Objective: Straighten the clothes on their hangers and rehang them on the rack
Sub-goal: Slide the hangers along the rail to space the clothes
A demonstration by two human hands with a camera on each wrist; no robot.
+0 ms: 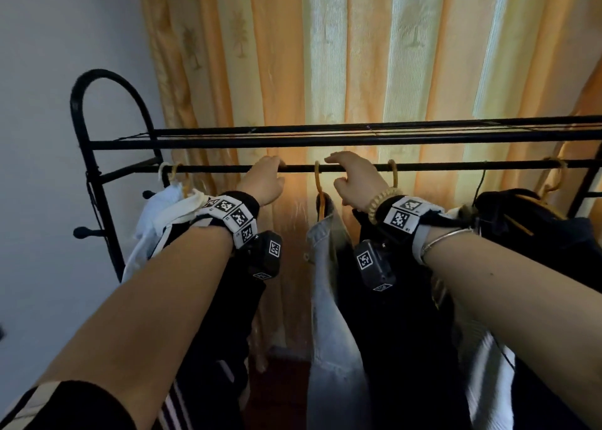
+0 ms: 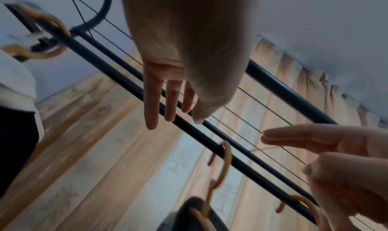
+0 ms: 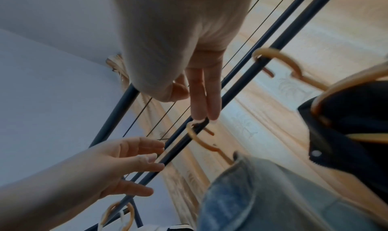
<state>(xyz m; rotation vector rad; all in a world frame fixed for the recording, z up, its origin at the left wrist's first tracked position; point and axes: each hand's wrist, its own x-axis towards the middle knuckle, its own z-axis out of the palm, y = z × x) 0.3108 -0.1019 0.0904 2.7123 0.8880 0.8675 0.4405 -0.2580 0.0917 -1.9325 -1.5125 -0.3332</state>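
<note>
Both hands (image 1: 265, 182) (image 1: 355, 178) open-fingered at rail (image 1: 456, 167)

Both forearms are bare and stretch up and forward side by side, each wrist wrapped in a band set with black-and-white marker tiles and carrying a small camera box underneath. The left hand (image 1: 265, 180) is raised with its fingers (image 2: 151, 105) straight and slightly spread, holding nothing. The right hand (image 1: 355, 178) sits level with it, a short way apart, fingers (image 3: 204, 93) also extended and relaxed, thumb apart below. A bead bracelet and a thin metal bangle circle the right wrist.
</note>
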